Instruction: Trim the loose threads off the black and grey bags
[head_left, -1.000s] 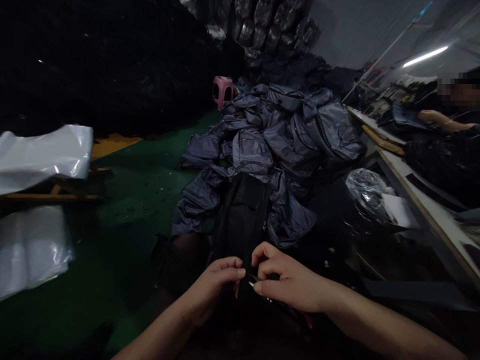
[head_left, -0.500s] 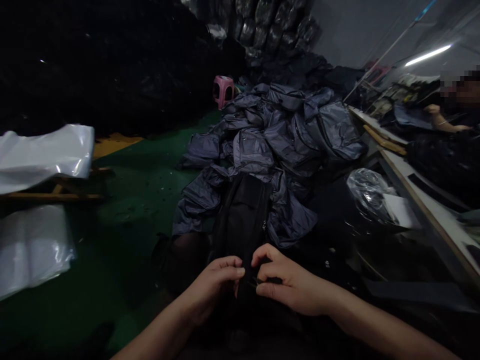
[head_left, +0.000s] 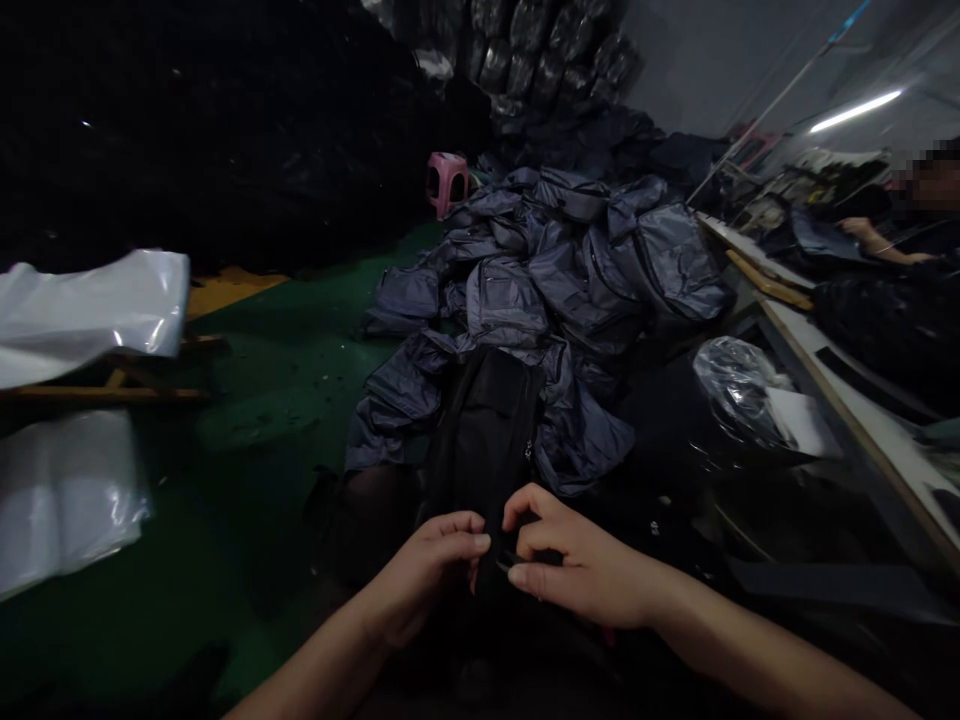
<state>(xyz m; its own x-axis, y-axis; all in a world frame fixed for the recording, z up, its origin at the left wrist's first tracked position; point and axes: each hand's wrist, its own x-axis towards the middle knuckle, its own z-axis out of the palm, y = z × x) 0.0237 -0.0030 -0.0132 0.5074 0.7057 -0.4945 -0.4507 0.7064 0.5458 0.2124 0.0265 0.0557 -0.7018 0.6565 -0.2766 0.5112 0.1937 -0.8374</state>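
A black fabric bag with a zip lies on a dark work surface in front of me, its near end between my hands. My left hand pinches the edge of the black fabric between thumb and fingers. Just beside it, my right hand grips the same edge, and a small dark object shows at its fingertips. I cannot tell what that object is. The lower part of the bag is lost in shadow.
A heap of grey-blue nylon bags lies beyond my hands. Clear plastic sheets are at the left, a crumpled plastic bag at the right. A co-worker's arm reaches over a bench. A pink stool stands at the back.
My hands stay nearly still on the black fabric, with small shifts of the right fingers. The co-worker's arm at the right has drawn back a little.
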